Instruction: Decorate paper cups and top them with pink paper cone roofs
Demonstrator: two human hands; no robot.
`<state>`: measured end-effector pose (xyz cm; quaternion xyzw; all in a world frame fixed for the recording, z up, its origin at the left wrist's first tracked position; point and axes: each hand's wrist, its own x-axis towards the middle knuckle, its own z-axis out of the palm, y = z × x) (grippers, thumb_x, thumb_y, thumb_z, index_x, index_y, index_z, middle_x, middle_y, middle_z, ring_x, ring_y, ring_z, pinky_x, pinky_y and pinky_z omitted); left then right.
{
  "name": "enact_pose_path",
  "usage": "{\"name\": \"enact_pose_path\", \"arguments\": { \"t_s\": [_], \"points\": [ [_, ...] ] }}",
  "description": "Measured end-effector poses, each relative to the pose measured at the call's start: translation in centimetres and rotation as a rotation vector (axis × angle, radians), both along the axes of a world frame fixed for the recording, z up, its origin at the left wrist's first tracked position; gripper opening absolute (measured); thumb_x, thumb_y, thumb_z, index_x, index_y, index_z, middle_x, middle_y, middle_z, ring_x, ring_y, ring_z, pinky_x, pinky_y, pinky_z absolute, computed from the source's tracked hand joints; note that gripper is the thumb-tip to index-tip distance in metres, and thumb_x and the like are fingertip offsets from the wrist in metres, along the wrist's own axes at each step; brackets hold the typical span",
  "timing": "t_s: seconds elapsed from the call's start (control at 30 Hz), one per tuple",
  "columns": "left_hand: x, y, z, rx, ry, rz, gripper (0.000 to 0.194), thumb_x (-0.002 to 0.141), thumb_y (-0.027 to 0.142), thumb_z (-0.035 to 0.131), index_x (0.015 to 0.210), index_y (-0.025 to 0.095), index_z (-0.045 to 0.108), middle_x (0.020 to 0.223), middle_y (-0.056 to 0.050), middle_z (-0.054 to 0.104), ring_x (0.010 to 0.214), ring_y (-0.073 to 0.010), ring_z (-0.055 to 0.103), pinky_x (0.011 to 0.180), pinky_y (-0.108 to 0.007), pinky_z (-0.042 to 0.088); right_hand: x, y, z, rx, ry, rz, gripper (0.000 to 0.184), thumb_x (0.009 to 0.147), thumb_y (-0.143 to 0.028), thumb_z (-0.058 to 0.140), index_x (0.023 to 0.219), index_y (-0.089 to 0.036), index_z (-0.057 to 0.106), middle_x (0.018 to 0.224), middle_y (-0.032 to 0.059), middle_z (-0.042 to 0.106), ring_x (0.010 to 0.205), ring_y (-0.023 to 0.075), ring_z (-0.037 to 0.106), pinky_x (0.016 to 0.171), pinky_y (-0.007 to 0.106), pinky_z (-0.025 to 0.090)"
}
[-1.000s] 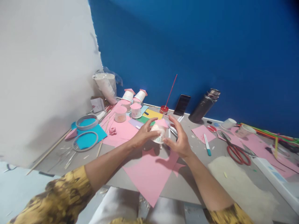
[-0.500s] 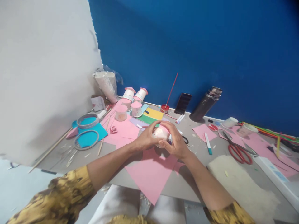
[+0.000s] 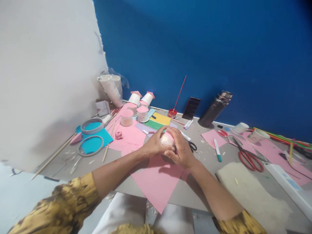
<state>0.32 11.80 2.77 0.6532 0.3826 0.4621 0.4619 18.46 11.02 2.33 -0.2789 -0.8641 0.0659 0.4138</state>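
The small paper cup [image 3: 167, 140] is held between the left hand [image 3: 154, 144] and the right hand [image 3: 181, 150], both cupped round its sides, nearer the wearer than the black flask [image 3: 212, 112] and to its left. The wall could be dented if it were squeezed from both sides at once, thin paper being likely to give. The pink top [image 3: 170, 134] could be pushed askew by the fingers curled against it; how firmly it is fastened cannot be judged, since much of it is covered.

Left of the flask, a long red stick [image 3: 179, 94] is stood in a red tin [image 3: 172, 114], which could be tipped if the stick were knocked. Farther left of the flask, white cups with pink tops [image 3: 126, 119] are grouped; farthest left, nested cups [image 3: 110, 87] are bundled in clear plastic. To its right, two cups without tops [image 3: 240, 128] are placed, their insides not shown.
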Motion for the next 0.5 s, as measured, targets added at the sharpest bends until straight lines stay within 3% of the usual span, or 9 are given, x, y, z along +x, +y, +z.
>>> {"name": "enact_pose_path", "arguments": {
  "t_s": [0.07,0.13,0.2,0.23,0.3,0.4,0.5],
  "points": [
    [-0.2,0.2,0.3,-0.042,-0.025,0.036,0.090,0.061,0.032,0.091,0.142,0.018,0.057,0.137,-0.013,0.064,0.123,-0.0333,0.059,0.104,-0.043,0.048,0.2,0.0,0.1,0.020,0.051,-0.064,0.079,0.098,-0.070,0.049,0.155,-0.017,0.038,0.152,0.0228,0.050,0.142,0.0370,0.049,0.114,0.057,0.044],
    [-0.6,0.6,0.4,-0.103,-0.087,0.074,0.091,0.062,0.035,0.090,0.144,0.019,0.055,0.131,-0.013,0.066,0.114,-0.0311,0.063,0.096,-0.041,0.051,0.3,0.0,0.2,-0.020,0.154,-0.197,0.062,0.098,-0.063,0.055,0.139,-0.016,0.056,0.135,0.0205,0.063,0.127,0.0348,0.060,0.106,0.053,0.049],
    [-0.9,1.0,0.4,-0.117,-0.187,0.106,0.089,0.064,0.038,0.090,0.144,0.019,0.055,0.126,-0.012,0.068,0.110,-0.0297,0.064,0.091,-0.039,0.052,0.3,0.2,0.3,-0.202,0.249,-0.322,0.039,0.097,-0.056,0.059,0.105,-0.019,0.070,0.100,0.0124,0.073,0.097,0.0279,0.068,0.088,0.044,0.055],
    [-1.1,1.2,0.4,-0.097,-0.231,0.123,0.088,0.064,0.039,0.090,0.143,0.019,0.055,0.126,-0.012,0.067,0.111,-0.0295,0.064,0.091,-0.038,0.052,0.2,0.2,0.4,-0.356,0.292,-0.338,0.037,0.095,-0.056,0.062,0.090,-0.020,0.070,0.085,0.0085,0.071,0.083,0.0238,0.066,0.076,0.038,0.055],
    [-1.3,1.3,0.5,-0.035,-0.261,0.158,0.086,0.065,0.041,0.090,0.141,0.020,0.056,0.128,-0.011,0.066,0.115,-0.0293,0.062,0.093,-0.037,0.051,-0.1,0.3,0.4,-0.766,0.391,-0.236,0.043,0.088,-0.061,0.069,0.077,-0.019,0.069,0.074,0.0055,0.069,0.065,0.0172,0.060,0.056,0.028,0.046],
    [-1.3,0.9,1.0,0.010,-0.208,0.164,0.085,0.067,0.039,0.089,0.142,0.020,0.054,0.126,-0.010,0.066,0.111,-0.0279,0.062,0.091,-0.036,0.050,-0.6,0.2,0.5,-1.334,0.609,0.057,0.050,0.074,-0.063,0.084,0.083,-0.016,0.072,0.080,0.0067,0.071,0.056,0.0102,0.053,0.044,0.019,0.031],
    [-1.1,0.2,1.7,-0.015,-0.203,0.104,0.090,0.064,0.034,0.091,0.144,0.020,0.052,0.124,-0.010,0.066,0.109,-0.0276,0.062,0.089,-0.035,0.050,-0.9,0.1,0.5,-1.562,0.812,0.229,0.046,0.066,-0.050,0.095,0.083,-0.015,0.070,0.076,0.0030,0.068,0.053,0.0048,0.046,0.042,0.014,0.024]
  ]
}}
